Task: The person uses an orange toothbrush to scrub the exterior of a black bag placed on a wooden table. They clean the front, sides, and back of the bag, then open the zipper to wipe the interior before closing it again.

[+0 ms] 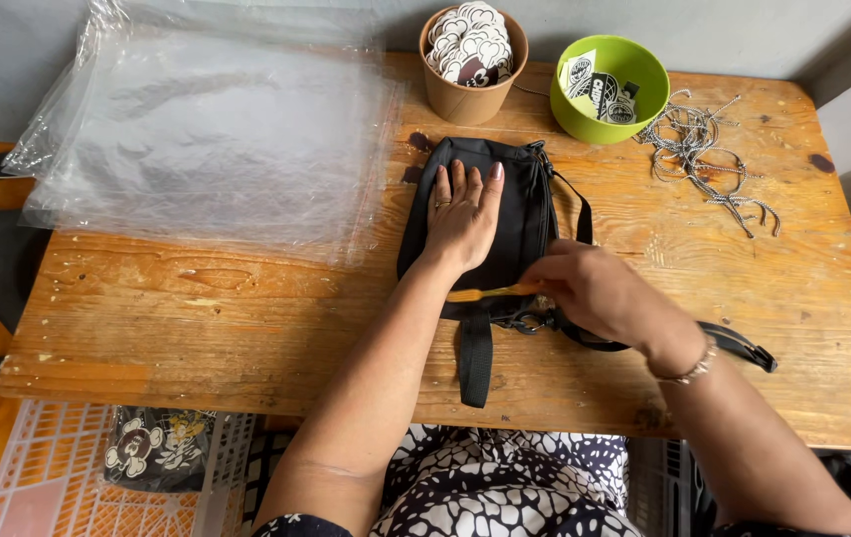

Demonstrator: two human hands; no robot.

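A small black bag with straps lies flat on the wooden table. My left hand rests palm down on the bag, fingers spread. My right hand is closed around a thin orange stick-like tool at the bag's lower edge, close to its metal clips. A black strap runs toward the table's front edge, and another strap trails to the right past my wrist.
A stack of clear plastic bags covers the table's left part. A brown paper cup of round stickers and a green bowl of tags stand at the back. Grey cords lie at right. A plastic crate sits below left.
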